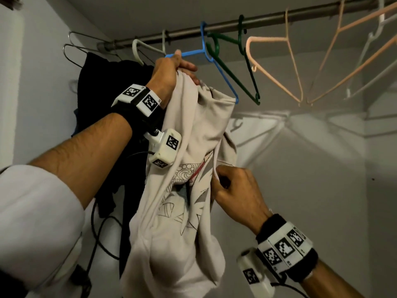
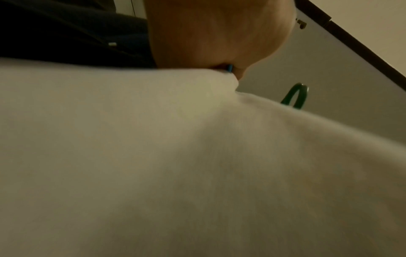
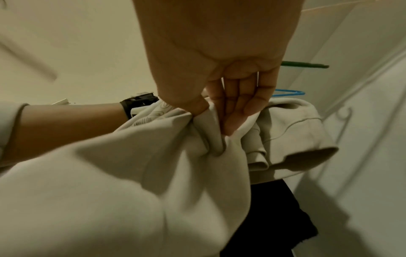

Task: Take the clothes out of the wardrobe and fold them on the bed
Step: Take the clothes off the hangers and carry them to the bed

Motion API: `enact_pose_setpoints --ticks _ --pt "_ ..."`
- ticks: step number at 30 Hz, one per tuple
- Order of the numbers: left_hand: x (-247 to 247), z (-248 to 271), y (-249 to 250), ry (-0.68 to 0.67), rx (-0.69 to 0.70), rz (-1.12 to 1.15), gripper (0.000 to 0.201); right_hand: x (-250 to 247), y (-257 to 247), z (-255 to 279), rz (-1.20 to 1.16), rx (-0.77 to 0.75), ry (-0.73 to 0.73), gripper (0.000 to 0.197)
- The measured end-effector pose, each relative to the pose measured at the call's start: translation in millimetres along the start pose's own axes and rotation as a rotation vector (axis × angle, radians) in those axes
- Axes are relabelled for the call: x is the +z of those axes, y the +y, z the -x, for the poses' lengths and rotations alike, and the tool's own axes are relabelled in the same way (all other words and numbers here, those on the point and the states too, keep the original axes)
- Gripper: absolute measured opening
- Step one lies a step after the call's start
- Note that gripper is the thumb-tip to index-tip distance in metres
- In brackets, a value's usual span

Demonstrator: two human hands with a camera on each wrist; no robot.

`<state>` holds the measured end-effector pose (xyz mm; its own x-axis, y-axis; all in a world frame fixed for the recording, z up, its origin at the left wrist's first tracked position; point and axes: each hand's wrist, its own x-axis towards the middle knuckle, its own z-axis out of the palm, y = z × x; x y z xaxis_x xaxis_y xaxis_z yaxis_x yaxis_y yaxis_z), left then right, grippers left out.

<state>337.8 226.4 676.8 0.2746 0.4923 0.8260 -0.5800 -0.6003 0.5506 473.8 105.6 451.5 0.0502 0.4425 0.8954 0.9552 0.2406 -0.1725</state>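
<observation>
A cream printed sweatshirt (image 1: pixel 182 211) hangs bunched in the wardrobe, its top still on a blue hanger (image 1: pixel 217 67) hooked on the rail (image 1: pixel 214 24). My left hand (image 1: pixel 171 72) grips the shirt's collar together with the hanger's left arm. Lower down, my right hand (image 1: pixel 232 190) pinches a fold of the shirt's front; the right wrist view shows thumb and fingers (image 3: pixel 239 107) closed on the cream cloth (image 3: pixel 131 173). Cream fabric (image 2: pixel 175 156) fills the left wrist view below my left hand (image 2: pixel 211 38).
Dark garments (image 1: pixel 103 87) hang at the rail's left on wire and white hangers. To the right hang bare green (image 1: pixel 242 72) and pink (image 1: pixel 279 67) hangers. Grey wardrobe walls close in on both sides, and black cables (image 1: pixel 101 233) dangle low on the left.
</observation>
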Motion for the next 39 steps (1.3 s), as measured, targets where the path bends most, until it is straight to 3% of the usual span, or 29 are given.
enact_pose_setpoints --ticks 2,5,7,11,13,15,18,20,26,29,36,39 --pt "1.2 1.5 3.7 -0.001 -0.017 0.043 0.056 -8.3 1.8 -8.5 0.008 0.069 0.03 0.035" --pt "-1.5 2.0 5.5 -0.014 -0.036 0.052 0.056 -27.2 0.8 -36.3 -0.113 0.158 0.313 0.019" --pt "-2.5 3.1 3.3 -0.018 -0.045 0.065 0.054 -37.4 -5.1 -61.9 -0.195 0.212 0.398 0.032" --pt "0.2 3.8 -4.0 -0.027 -0.036 0.021 0.056 -46.0 -14.2 -120.6 -0.311 0.395 0.228 0.06" --pt "-0.2 2.8 -6.7 -0.037 -0.023 -0.002 0.057 -42.9 -13.3 -142.9 -0.269 0.422 0.172 0.049" --pt "-1.2 1.4 -9.4 -0.032 -0.022 -0.005 0.058 -35.3 -9.6 -151.2 -0.187 0.399 0.142 0.02" --pt "-2.0 0.4 -10.6 -0.01 -0.025 0.016 0.058 -19.3 -7.4 -137.1 -0.026 0.332 0.092 0.003" --pt "-2.4 0.5 -10.5 0.023 -0.034 0.05 0.057 -9.7 -5.6 -120.3 0.082 0.271 0.089 0.012" --pt "-2.0 2.0 -8.9 0.084 0.013 0.014 0.055 -11.7 -9.7 -87.3 0.062 0.138 0.088 0.017" --pt "-0.8 1.1 -13.0 0.086 0.018 0.005 0.055 -6.8 -22.2 -64.5 0.085 0.045 0.041 0.029" --pt "-7.2 -5.8 -23.2 0.071 0.022 -0.049 0.056 5.5 -24.6 -23.8 -0.004 0.002 0.022 0.042" --pt "-6.7 -6.5 -24.1 0.053 0.003 -0.004 0.055 4.8 -25.2 -12.5 -0.033 -0.02 -0.016 0.036"
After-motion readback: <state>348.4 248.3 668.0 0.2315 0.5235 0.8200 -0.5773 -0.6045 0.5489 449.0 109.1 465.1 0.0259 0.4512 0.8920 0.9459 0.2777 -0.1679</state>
